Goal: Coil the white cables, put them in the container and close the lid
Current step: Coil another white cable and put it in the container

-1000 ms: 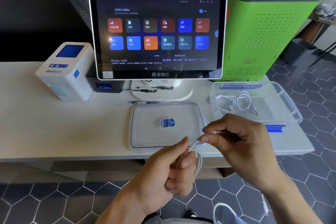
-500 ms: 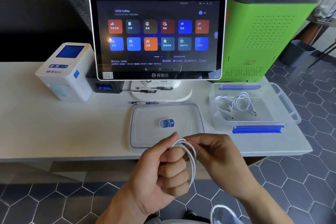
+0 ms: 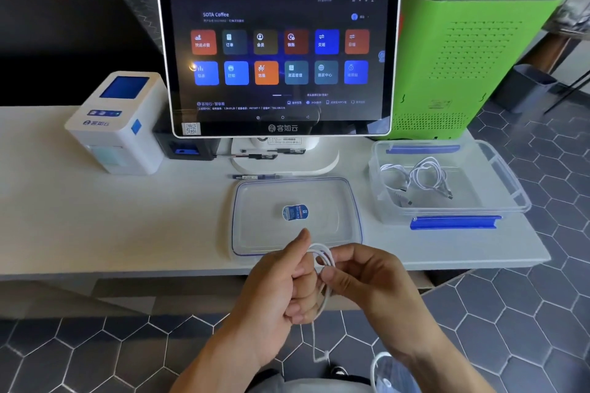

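Note:
Both hands meet in front of the table's near edge around a white cable (image 3: 325,260). My left hand (image 3: 281,290) is closed on the cable's loops, thumb raised. My right hand (image 3: 367,277) pinches the same loops from the right. A loose end of the cable hangs below my hands to a plug near my lap. The clear container (image 3: 507,182) with blue clips stands open at the table's right end, with coiled white cables (image 3: 421,177) lying inside. Its clear lid (image 3: 255,233) with a blue sticker lies flat on the table just beyond my hands.
A touchscreen terminal (image 3: 277,57) on a white stand rises behind the lid, with pens at its base. A white receipt printer (image 3: 118,124) sits at the left. A green machine (image 3: 463,51) stands behind the container. The table's right edge is close to the container.
The hands have closed in on each other. The open loop seen half a second ago is now gathered tighter between both hands, and a cable end now hangs below them.

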